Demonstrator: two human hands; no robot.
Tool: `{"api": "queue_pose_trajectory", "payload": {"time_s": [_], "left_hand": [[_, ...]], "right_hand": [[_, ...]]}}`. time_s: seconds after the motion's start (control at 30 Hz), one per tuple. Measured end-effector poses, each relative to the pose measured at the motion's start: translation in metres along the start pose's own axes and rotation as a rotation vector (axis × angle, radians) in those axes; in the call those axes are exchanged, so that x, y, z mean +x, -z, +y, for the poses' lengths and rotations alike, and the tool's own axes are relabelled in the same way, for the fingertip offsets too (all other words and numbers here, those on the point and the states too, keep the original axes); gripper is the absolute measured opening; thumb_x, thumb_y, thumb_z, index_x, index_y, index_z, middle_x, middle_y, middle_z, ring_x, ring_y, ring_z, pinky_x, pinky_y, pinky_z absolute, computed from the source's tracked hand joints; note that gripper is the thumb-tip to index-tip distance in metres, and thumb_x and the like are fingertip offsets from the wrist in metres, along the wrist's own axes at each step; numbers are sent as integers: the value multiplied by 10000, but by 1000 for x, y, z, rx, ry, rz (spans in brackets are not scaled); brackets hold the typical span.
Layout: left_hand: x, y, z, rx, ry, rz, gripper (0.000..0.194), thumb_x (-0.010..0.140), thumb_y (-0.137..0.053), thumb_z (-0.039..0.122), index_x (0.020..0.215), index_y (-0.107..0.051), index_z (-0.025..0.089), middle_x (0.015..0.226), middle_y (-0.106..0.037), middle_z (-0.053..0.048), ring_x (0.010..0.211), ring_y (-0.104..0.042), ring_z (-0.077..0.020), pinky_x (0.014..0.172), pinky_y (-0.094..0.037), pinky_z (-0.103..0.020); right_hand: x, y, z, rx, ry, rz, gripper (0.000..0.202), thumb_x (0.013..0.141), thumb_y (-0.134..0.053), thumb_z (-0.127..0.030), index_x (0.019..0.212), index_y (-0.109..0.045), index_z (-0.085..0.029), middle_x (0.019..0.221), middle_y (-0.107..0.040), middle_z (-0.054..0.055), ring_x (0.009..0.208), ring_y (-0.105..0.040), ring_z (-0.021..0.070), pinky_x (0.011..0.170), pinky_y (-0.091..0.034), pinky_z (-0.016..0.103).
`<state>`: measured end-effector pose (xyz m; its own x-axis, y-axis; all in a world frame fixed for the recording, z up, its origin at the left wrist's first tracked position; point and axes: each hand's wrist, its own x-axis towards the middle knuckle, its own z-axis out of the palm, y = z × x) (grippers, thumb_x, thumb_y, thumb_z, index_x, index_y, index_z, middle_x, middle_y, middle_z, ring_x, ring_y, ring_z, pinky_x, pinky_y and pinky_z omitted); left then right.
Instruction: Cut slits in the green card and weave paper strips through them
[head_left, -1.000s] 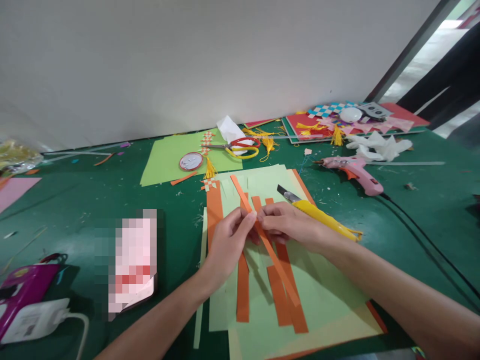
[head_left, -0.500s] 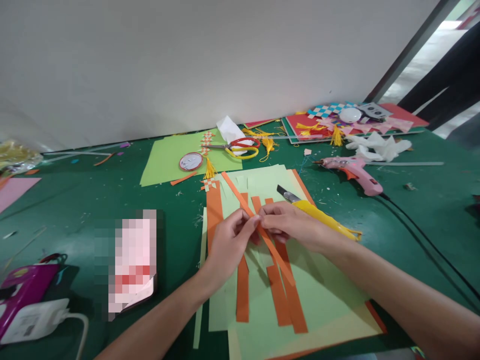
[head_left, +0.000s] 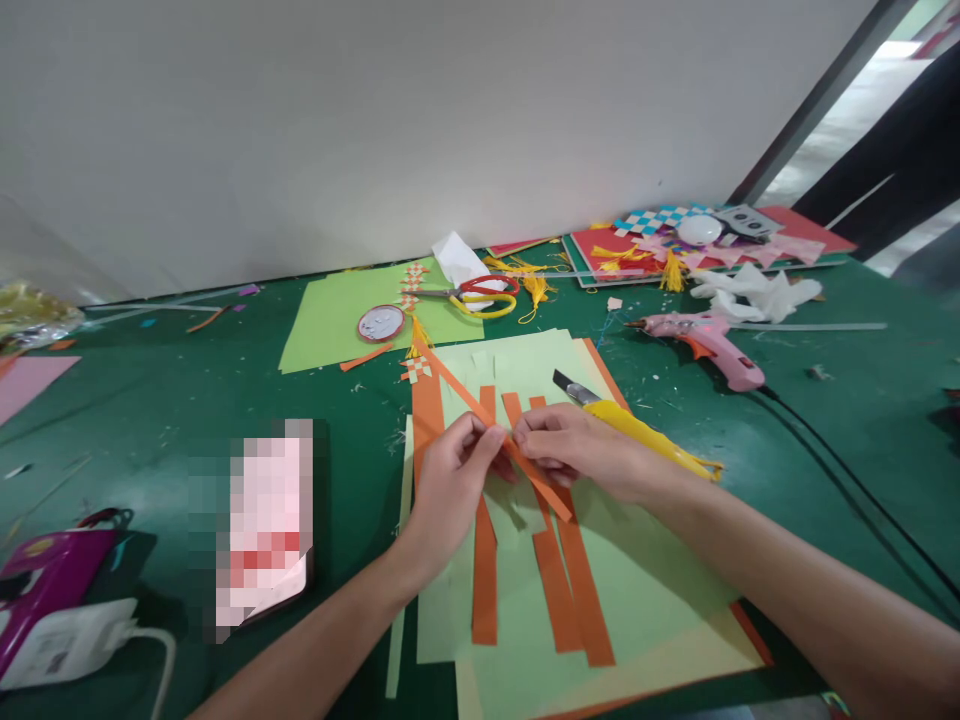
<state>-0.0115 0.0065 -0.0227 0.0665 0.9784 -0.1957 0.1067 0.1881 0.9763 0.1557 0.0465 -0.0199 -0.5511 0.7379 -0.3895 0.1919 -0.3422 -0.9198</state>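
Observation:
My left hand (head_left: 461, 470) and my right hand (head_left: 574, 448) meet over a stack of pale green paper (head_left: 660, 610). Both pinch one long orange paper strip (head_left: 454, 380), which runs slantwise from upper left to lower right between them. Other orange strips (head_left: 486, 590) lie on the paper beneath. A narrow pale green strip shows partly under my hands. Just beyond my right hand is a yellow utility knife (head_left: 637, 430) with its dark blade out. A small orange-and-white woven paper piece (head_left: 417, 369) lies at the stack's far left corner.
Scissors (head_left: 480, 296), a round tin lid (head_left: 381, 323) and a yellow tassel (head_left: 420, 340) lie around a brighter green sheet (head_left: 315, 320). To the right sits a pink glue gun (head_left: 709, 345) with its cord. A pixelated phone-like object (head_left: 270, 520) and a white charger (head_left: 71, 640) are at left.
The orange strip has shifted up and to the left through my fingers, and it slants more. My left hand has moved slightly left, away from my right hand.

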Motion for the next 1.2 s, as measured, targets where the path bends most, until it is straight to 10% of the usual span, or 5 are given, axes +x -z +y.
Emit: {"api": "queue_pose_trajectory", "payload": {"time_s": [1.2], "left_hand": [[1, 2, 0, 10, 33, -34, 340, 892, -595, 481, 710, -536, 200, 647, -659, 14, 652, -644, -160, 663, -479, -262]], "right_hand": [[-1, 2, -1, -1, 17, 13, 182, 772, -534, -270, 628, -440, -214, 483, -381, -63, 449, -330, 90, 474, -259, 262]]}}
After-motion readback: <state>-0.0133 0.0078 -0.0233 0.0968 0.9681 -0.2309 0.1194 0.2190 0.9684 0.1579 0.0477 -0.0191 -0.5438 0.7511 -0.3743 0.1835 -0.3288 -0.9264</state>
